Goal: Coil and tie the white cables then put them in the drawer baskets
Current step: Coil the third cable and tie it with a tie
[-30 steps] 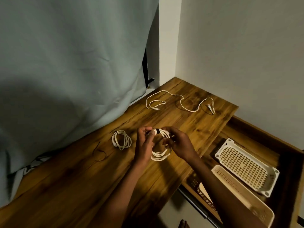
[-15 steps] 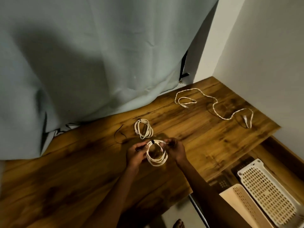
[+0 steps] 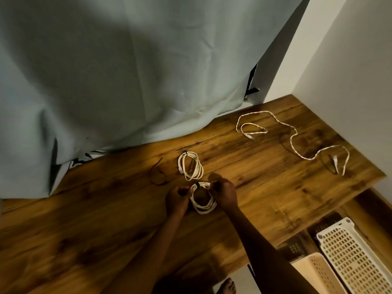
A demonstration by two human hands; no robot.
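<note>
Above the wooden desk (image 3: 127, 219), two hands hold a coiled white cable (image 3: 203, 203) near the front edge.

Its loops form a small ring, several pale strands thick, cinched at the top by a black tie (image 3: 197, 185). The left hand (image 3: 177, 200) pinches the tie's end; the right hand (image 3: 226, 194) pinches the coil's upper right rim. Just behind lies a second tied coil (image 3: 191, 165), a loose black tie (image 3: 158, 175) beside it. An uncoiled cable (image 3: 294, 136) sprawls farther right, and white perforated baskets (image 3: 352, 251) sit in the open drawer.
</note>
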